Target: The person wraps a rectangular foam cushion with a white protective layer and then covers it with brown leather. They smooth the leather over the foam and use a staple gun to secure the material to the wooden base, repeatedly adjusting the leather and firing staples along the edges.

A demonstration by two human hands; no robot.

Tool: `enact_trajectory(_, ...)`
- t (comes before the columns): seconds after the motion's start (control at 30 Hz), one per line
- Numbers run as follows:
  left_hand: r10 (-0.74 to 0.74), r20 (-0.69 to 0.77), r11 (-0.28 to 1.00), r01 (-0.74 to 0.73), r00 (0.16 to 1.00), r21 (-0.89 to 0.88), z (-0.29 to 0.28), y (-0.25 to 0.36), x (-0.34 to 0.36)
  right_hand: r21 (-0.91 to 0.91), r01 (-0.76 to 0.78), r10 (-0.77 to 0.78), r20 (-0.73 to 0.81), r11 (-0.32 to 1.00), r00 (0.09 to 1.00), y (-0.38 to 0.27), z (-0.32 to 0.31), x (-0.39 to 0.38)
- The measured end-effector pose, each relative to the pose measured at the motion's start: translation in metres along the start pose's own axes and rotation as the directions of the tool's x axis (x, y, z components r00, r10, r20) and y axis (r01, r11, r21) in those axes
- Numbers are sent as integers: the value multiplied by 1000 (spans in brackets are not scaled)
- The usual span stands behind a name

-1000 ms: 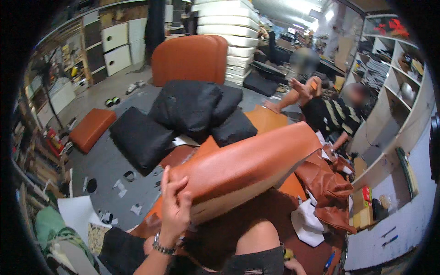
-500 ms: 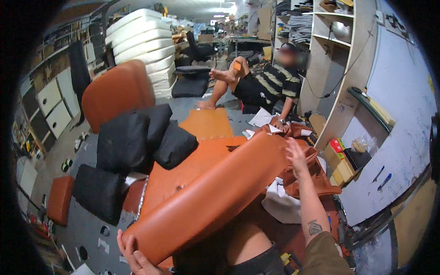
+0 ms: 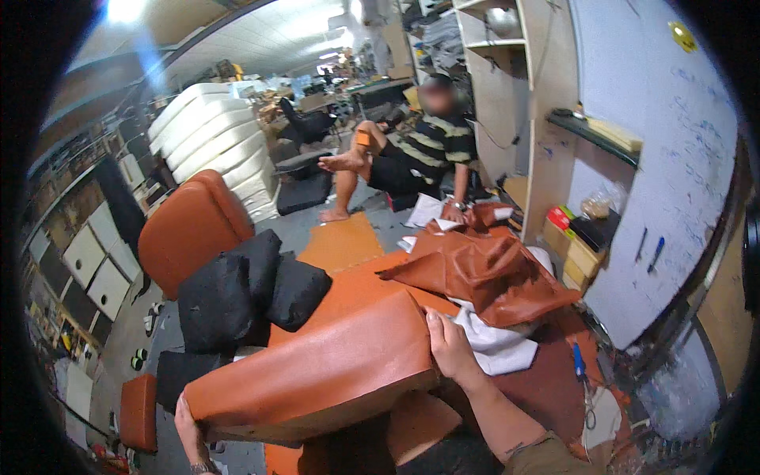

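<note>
A long cushion (image 3: 317, 356) covered in orange-brown leather lies crosswise in front of me, above my lap. My left hand (image 3: 190, 434) wraps round its left end, with part of the fingers hidden behind the cover. At the right end my right hand (image 3: 451, 344) grips the corner, thumb up on the side. A duller, tan strip shows along the cushion's lower edge facing me. Past my right hand, a crumpled brown leather piece (image 3: 491, 269) lies on the floor, with white fabric (image 3: 495, 340) under it.
Black pads (image 3: 226, 297) and a brown backrest (image 3: 190, 233) stand at the left, before stacked white foam (image 3: 214, 134). A person (image 3: 427, 150) sits barefoot on the floor ahead. Scissors with a blue handle (image 3: 579, 360) lie right; shelving (image 3: 542, 119) rises behind.
The cushion has come down and closer, and has turned so its lower edge faces me. My right hand has moved down and left with it. The view has shifted too.
</note>
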State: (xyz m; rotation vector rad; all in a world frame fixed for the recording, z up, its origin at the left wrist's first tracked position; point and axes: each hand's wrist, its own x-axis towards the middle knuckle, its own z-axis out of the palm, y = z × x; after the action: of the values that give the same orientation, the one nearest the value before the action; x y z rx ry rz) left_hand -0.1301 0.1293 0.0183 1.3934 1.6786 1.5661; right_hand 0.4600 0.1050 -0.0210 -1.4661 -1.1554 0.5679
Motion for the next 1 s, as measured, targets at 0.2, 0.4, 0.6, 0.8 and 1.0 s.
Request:
enact_trajectory(0.2, 506, 339, 803, -577, 793, 150, 174, 137, -105, 187, 4, -1, -16, 982, 1000, 21, -26, -45)
enact_trajectory(0.4, 560, 635, 380, -846, 532, 374, 292, 207, -226, 299, 257, -258, -39, 919, 965, 14, -48, -65)
enact_trajectory(0.6, 651, 612, 386, -891, 448, 241, 303, 220, -226, -108, 632, -640, -78, 768, 764, 21, -59, -76)
enact_trajectory(0.8, 514, 731, 404, -878, 450, 257, 297, 236, -228, -99, 636, -633, -297, 765, 715, 19, -30, -73)
enact_trajectory(1.0, 334, 817, 563, -795, 470, 227, 323, 248, -185, 393, 327, -353, -7, 859, 936, 11, -37, -40)
